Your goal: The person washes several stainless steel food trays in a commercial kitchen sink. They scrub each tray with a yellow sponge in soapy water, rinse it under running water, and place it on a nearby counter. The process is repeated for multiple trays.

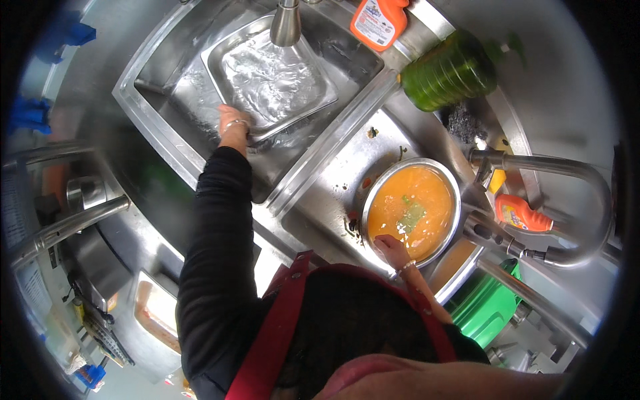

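My left hand (233,120) grips the near-left edge of a rectangular stainless steel pan (312,61) in the left sink basin. The pan's wet bottom glints below a metal faucet spout (285,27). In the right basin stands a round steel bowl (454,200) of cloudy orange liquid (395,195). A greenish patch, perhaps a scouring pad, shows in the liquid with foam around it. My right hand (392,251) is at the bowl's near-left rim, fingers curled over the liquid. Whether it grips the rim or something else is hidden.
A green liquid bottle (447,70) and an orange cleaner bottle (380,25) stand by the back edge. Steel wool (465,122), a curved metal pipe (575,165) and another orange bottle (522,212) are at right. Food scraps (352,222) dot the right basin. A green tub (487,305) sits lower right.
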### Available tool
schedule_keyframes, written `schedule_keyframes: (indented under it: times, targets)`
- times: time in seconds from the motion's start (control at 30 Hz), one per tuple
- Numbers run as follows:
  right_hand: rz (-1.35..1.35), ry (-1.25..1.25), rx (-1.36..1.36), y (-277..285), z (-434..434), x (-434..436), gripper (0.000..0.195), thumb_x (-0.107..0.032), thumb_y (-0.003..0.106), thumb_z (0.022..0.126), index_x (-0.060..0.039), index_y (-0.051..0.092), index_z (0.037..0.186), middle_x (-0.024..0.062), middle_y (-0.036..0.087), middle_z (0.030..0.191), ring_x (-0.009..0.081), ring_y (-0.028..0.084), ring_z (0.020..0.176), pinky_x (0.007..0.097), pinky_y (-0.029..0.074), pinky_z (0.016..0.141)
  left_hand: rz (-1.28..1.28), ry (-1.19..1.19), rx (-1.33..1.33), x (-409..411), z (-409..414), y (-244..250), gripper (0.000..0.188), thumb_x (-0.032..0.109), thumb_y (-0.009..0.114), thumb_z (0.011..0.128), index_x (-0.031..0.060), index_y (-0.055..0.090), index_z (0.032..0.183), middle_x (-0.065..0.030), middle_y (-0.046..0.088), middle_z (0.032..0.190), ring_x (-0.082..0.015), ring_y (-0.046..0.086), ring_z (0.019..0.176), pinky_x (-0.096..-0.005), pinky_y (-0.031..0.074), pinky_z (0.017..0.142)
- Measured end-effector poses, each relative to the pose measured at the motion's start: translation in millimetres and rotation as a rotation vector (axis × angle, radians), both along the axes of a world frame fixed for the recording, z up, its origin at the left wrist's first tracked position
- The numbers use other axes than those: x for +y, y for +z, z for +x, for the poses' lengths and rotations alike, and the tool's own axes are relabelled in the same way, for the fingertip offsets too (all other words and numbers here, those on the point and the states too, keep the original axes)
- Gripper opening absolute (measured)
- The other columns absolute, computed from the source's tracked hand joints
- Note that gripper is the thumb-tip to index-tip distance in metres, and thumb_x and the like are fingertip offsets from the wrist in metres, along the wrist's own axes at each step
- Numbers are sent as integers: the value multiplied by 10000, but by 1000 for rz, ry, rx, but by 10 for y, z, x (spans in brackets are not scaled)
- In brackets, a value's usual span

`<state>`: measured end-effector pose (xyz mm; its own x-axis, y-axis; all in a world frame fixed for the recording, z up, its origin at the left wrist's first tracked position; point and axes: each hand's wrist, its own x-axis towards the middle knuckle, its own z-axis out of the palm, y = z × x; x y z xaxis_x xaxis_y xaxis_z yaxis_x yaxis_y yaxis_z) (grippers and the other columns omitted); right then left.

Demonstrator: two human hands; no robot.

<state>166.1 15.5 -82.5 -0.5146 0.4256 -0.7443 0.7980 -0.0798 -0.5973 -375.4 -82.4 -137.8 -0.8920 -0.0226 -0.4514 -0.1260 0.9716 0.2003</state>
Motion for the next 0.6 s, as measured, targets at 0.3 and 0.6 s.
schedule_keyframes:
  times: [0.3,0.6]
  targets:
    - [67,50,-37,249,-192,65,259,-235,552,815,-8,599,930,98,621,816,151,588,740,264,458,681,215,-242,-190,357,134,-1073,453,222,612,659,-7,541,1043,-179,558,1062,-289,549,991,-336,439,815]
    - [131,74,7,128,-132,77,278,-294,559,793,-56,610,926,126,623,811,217,609,746,304,469,671,191,19,174,-157,-188,478,356,167,446,720,-30,556,995,-248,569,985,-366,544,951,-388,427,812]
